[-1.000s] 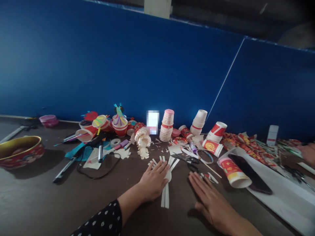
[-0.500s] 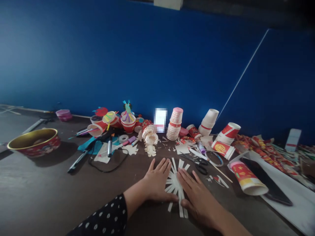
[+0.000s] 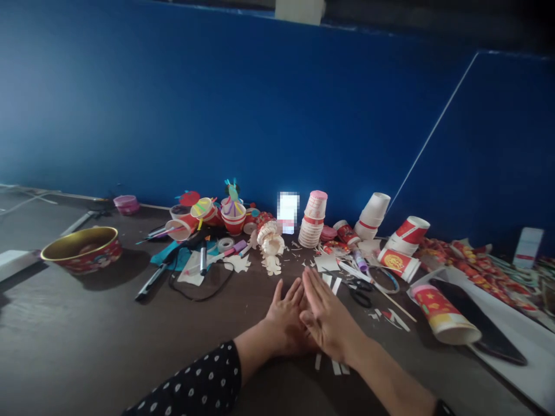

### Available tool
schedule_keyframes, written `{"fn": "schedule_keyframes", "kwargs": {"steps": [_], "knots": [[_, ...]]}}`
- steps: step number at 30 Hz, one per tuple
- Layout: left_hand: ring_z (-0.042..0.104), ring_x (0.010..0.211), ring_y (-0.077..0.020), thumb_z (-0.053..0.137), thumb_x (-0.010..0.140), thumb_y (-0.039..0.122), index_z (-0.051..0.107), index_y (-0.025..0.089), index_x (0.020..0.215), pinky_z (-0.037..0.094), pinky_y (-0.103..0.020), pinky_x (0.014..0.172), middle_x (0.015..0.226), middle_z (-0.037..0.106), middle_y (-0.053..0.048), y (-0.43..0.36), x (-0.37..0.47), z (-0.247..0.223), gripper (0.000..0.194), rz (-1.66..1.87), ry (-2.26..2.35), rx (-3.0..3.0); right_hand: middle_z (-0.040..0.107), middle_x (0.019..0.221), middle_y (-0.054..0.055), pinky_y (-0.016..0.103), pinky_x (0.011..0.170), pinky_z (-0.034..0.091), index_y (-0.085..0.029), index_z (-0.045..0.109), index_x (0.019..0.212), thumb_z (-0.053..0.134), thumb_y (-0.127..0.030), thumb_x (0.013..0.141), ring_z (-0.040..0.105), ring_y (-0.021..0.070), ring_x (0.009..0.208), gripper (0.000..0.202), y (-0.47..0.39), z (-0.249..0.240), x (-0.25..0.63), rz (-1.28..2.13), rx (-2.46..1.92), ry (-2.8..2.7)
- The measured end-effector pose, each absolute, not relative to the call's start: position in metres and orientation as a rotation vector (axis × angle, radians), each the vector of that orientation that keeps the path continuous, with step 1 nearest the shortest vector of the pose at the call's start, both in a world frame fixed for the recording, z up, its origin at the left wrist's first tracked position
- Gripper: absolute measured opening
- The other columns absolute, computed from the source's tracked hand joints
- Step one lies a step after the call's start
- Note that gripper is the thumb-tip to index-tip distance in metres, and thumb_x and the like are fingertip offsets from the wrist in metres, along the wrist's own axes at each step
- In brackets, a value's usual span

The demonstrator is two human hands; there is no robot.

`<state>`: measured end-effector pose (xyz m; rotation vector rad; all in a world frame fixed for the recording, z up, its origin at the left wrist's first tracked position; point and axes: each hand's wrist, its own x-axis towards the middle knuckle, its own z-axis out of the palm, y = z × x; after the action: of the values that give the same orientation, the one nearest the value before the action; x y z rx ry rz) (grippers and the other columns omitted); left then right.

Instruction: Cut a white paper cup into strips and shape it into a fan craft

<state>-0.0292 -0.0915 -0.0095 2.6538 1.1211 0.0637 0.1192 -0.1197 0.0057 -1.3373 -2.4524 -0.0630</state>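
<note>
On the dark table (image 3: 182, 335), white paper strips (image 3: 336, 284) stick out above and below my hands, which hide their middle. My left hand (image 3: 289, 320) is over the strips with its fingers spread. Partly over the left one, my right hand (image 3: 327, 318) is tilted on edge, its fingers straight and its thumb apart. Neither hand shows anything gripped. Black scissors (image 3: 361, 293) lie just beyond the right hand.
A red and gold bowl (image 3: 84, 251) stands at left. Stacked paper cups (image 3: 313, 222), markers (image 3: 203, 258) and paper scraps line the back. At right, a patterned cup (image 3: 446, 318) lies beside a dark phone (image 3: 481, 323) on a white sheet.
My right hand has lifted, turned on edge and moved left over my left hand. The view has shifted slightly, so the table things appear further right.
</note>
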Motion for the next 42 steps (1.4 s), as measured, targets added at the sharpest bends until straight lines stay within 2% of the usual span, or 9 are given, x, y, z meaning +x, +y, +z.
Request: {"fn": "schedule_keyframes", "kwargs": {"steps": [6, 10, 14, 18, 23, 27, 30, 36, 42], "knots": [[-0.009, 0.134, -0.0334, 0.045, 0.069, 0.066, -0.011, 0.019, 0.141, -0.002, -0.058, 0.104, 0.146, -0.016, -0.013, -0.095, -0.029, -0.005, 0.103, 0.156, 1.061, 2.708, 0.018, 0.146, 0.017, 0.047, 0.102, 0.033, -0.013, -0.006, 0.141, 0.016, -0.047, 0.094, 0.019, 0.0261, 0.133, 0.062, -0.101, -0.027, 0.111, -0.057, -1.376, -2.451], [-0.004, 0.135, -0.0306, 0.040, 0.066, 0.076, -0.007, 0.015, 0.142, 0.002, -0.049, 0.108, 0.148, -0.008, -0.014, -0.095, -0.058, 0.002, 0.108, 0.220, 0.923, 2.721, 0.011, 0.147, 0.015, 0.048, 0.104, 0.030, -0.014, -0.016, 0.139, 0.024, -0.052, 0.091, 0.015, 0.0274, 0.134, 0.073, -0.103, -0.033, 0.113, -0.091, -1.385, -2.480], [-0.003, 0.136, -0.0277, 0.028, 0.071, 0.077, 0.005, 0.003, 0.141, 0.005, -0.044, 0.110, 0.147, 0.002, -0.020, -0.094, -0.097, 0.009, 0.105, 0.171, 1.048, 2.691, 0.014, 0.147, 0.015, 0.050, 0.104, 0.026, -0.014, 0.002, 0.143, 0.030, -0.058, 0.088, 0.014, 0.0300, 0.134, 0.076, -0.106, -0.027, 0.106, -0.078, -1.458, -2.532], [0.000, 0.135, -0.0293, 0.027, 0.072, 0.077, 0.010, 0.003, 0.141, 0.007, -0.045, 0.109, 0.146, 0.005, -0.021, -0.091, -0.111, 0.013, 0.102, 0.085, 1.058, 2.709, 0.015, 0.146, 0.016, 0.051, 0.105, 0.022, -0.012, 0.011, 0.142, 0.030, -0.061, 0.086, 0.013, 0.0306, 0.134, 0.078, -0.107, -0.022, 0.103, 0.016, -1.470, -2.562], [0.000, 0.136, -0.0279, 0.026, 0.079, 0.069, 0.006, 0.002, 0.141, 0.007, -0.044, 0.109, 0.147, 0.006, -0.020, -0.092, -0.103, 0.014, 0.094, 0.294, 1.107, 2.714, 0.016, 0.149, 0.007, 0.047, 0.103, 0.029, -0.025, -0.015, 0.139, 0.003, -0.047, 0.093, 0.016, 0.0182, 0.135, 0.055, -0.098, -0.014, 0.122, 0.292, -1.372, -2.283], [0.015, 0.135, -0.0279, 0.031, 0.082, 0.063, 0.027, 0.008, 0.137, 0.008, -0.047, 0.109, 0.144, 0.026, -0.016, -0.102, -0.092, 0.014, 0.078, 0.431, 0.715, 2.887, 0.013, 0.149, 0.004, 0.041, 0.099, 0.035, -0.025, -0.015, 0.139, -0.012, -0.041, 0.089, 0.019, 0.0135, 0.134, 0.053, -0.088, 0.002, 0.140, 0.309, -1.308, -2.037], [0.032, 0.128, -0.0295, 0.033, 0.085, 0.054, 0.046, 0.011, 0.125, 0.022, -0.047, 0.105, 0.131, 0.048, -0.013, -0.108, -0.085, 0.008, 0.060, 0.559, 0.470, 2.955, 0.012, 0.150, 0.004, 0.039, 0.103, 0.032, -0.022, -0.013, 0.141, -0.023, -0.034, 0.086, 0.016, 0.0136, 0.134, 0.057, -0.089, 0.013, 0.142, 0.297, -1.289, -1.960], [0.057, 0.096, -0.0271, 0.035, 0.084, 0.050, 0.060, 0.014, 0.100, 0.043, -0.039, 0.081, 0.094, 0.066, -0.013, -0.104, -0.077, -0.006, 0.046, 0.627, 0.284, 2.934, 0.013, 0.149, 0.010, 0.043, 0.108, 0.023, -0.013, 0.001, 0.143, 0.014, -0.052, 0.092, 0.010, 0.0227, 0.136, 0.066, -0.096, 0.006, 0.113, 0.097, -1.207, -2.324], [0.057, 0.067, -0.0221, 0.030, 0.084, 0.054, 0.061, 0.015, 0.084, 0.044, -0.039, 0.069, 0.068, 0.062, -0.009, -0.103, -0.075, -0.016, 0.049, 0.616, 0.279, 2.931, 0.020, 0.146, 0.014, 0.048, 0.107, 0.023, -0.008, 0.019, 0.141, 0.024, -0.049, 0.092, 0.013, 0.0263, 0.135, 0.064, -0.093, -0.010, 0.098, -0.016, -1.320, -2.641]]}}
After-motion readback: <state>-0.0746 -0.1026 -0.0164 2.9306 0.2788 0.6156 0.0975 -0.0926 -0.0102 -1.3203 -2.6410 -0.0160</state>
